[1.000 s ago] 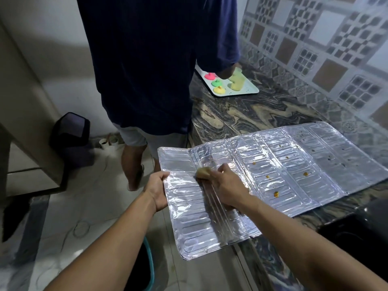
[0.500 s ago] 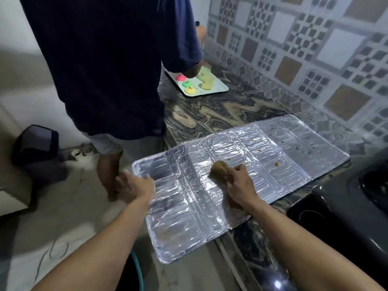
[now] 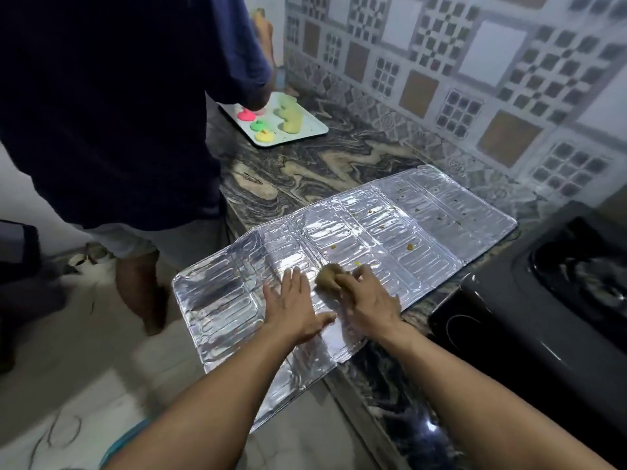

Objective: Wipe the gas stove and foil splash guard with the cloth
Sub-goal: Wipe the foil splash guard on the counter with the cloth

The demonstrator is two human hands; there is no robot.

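Observation:
The silver foil splash guard [image 3: 424, 218] lies unfolded flat on the marbled counter, its near left end hanging past the counter edge. Small brown and yellow spots dot its right panels. My right hand [image 3: 369, 301] grips a bunched tan cloth [image 3: 327, 279] and presses it on the foil near the middle. My left hand [image 3: 291, 308] lies flat on the foil just left of the cloth, fingers straight and spread. The black gas stove [image 3: 529, 310] sits at the right, its burner partly in view.
Another person in a dark blue shirt [image 3: 118, 113] stands close on the left, at the counter. A white tray [image 3: 308, 125] with pink, green and yellow lumps sits at the far end. The patterned tile wall [image 3: 458, 69] runs behind. A teal bucket rim [image 3: 118, 446] is below.
My left hand has left the foil's outer left edge and now lies flat on the panel beside the cloth. The cloth in my right hand has moved rightward along the foil.

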